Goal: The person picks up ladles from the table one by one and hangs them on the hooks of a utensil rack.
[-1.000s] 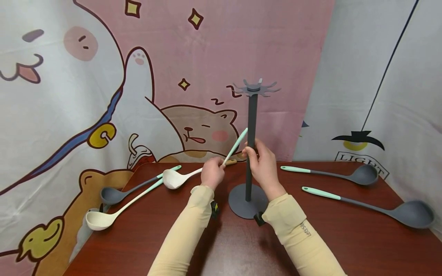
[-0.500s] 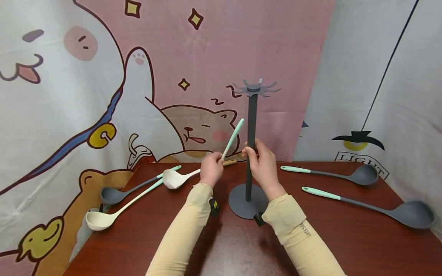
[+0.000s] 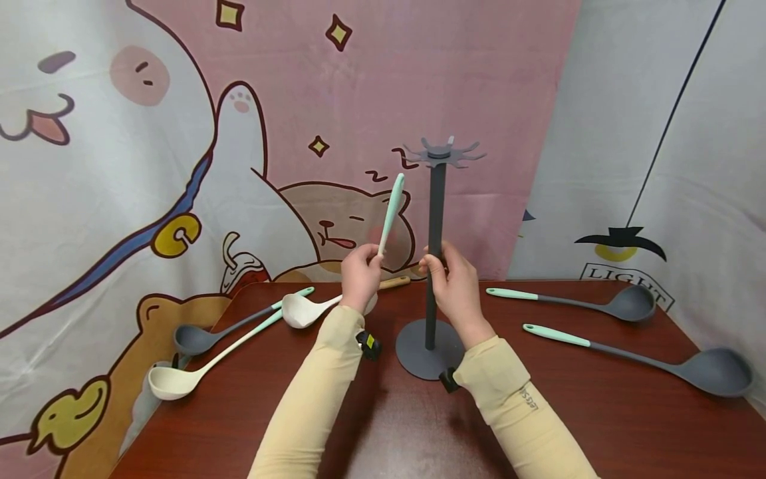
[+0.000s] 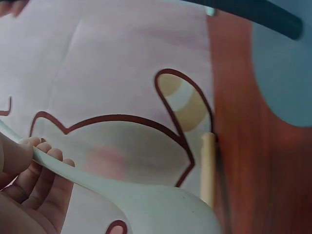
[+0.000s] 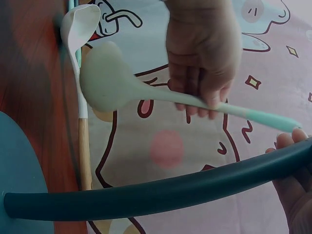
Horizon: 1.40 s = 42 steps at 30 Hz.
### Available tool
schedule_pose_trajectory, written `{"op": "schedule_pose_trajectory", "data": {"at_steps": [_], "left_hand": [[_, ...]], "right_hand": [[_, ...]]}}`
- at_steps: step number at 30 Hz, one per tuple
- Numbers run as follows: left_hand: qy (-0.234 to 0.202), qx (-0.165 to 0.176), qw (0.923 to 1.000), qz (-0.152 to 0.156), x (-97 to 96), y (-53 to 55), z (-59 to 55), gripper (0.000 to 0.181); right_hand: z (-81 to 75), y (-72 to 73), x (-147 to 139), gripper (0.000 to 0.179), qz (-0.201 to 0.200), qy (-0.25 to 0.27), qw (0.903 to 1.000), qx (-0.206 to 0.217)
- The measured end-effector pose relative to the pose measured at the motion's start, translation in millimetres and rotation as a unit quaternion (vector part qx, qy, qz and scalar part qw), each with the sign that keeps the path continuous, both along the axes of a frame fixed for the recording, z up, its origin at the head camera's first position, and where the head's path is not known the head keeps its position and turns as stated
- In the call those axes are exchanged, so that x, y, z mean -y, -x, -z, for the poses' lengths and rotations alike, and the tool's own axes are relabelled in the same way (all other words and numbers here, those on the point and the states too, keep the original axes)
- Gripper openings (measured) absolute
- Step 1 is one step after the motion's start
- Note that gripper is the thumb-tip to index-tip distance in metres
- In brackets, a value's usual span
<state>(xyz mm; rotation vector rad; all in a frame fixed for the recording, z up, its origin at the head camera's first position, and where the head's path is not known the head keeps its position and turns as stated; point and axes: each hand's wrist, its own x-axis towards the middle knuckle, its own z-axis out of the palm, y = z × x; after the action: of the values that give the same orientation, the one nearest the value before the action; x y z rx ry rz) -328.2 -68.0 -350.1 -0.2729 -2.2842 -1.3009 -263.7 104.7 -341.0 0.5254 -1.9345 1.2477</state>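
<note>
My left hand [image 3: 360, 274] pinches the pale shaft of a serving spoon [image 5: 107, 80] between thumb and fingers. Its mint-green handle [image 3: 391, 209] points up, just left of a dark grey utensil stand [image 3: 437, 206]. The spoon's cream, rounded head hangs below the hand, largely hidden behind it in the head view. With fingers and thumb round the pole, my right hand [image 3: 456, 289] holds the stand midway up. That stand is upright on a round base [image 3: 415, 359], and several hooks [image 3: 469, 156] fan out around its top, with nothing hanging from them.
A white ladle [image 3: 302, 311] with a wooden handle lies behind the left hand. Farther left are a grey ladle [image 3: 197, 338] and a cream ladle [image 3: 173, 384]. On the right lie two grey ladles [image 3: 634, 304] with mint handles. A printed cloth [image 3: 359, 100] hangs behind the table.
My left hand has moved slightly up and left, and the spoon has swung more upright, its handle tip rising away from the pole. The right hand and stand have stayed in place.
</note>
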Motion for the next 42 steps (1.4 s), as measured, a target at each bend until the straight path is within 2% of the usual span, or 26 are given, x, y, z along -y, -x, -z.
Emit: {"op": "schedule_pose_trajectory", "data": {"at_steps": [7, 16, 20, 25, 42], "left_hand": [[-0.035, -0.016, 0.9992, 0.005, -0.6, -4.0, -18.8, 0.012], [-0.068, -0.014, 0.9975, 0.012, -3.0, -9.4, -31.5, 0.013], [-0.079, -0.012, 0.9967, 0.010, -3.2, -10.6, -35.8, 0.013], [-0.097, -0.027, 0.9948, 0.014, -3.2, -10.9, -40.1, 0.012], [-0.135, -0.075, 0.9866, 0.052, -9.2, -23.2, -55.6, 0.012]], "right_hand": [[-1.0, -0.6, 0.2, 0.013, 0.004, -0.001, 1.0000, 0.001], [-0.2, 0.5, 0.4, 0.014, 0.005, -0.002, 1.0000, -0.004], [-0.8, 0.6, 0.5, 0.016, 0.007, -0.002, 0.9999, -0.008], [-1.1, -0.2, 0.5, 0.015, 0.008, -0.002, 1.0000, -0.005], [-1.3, -0.6, 0.3, 0.017, 0.011, -0.002, 0.9999, 0.005]]}}
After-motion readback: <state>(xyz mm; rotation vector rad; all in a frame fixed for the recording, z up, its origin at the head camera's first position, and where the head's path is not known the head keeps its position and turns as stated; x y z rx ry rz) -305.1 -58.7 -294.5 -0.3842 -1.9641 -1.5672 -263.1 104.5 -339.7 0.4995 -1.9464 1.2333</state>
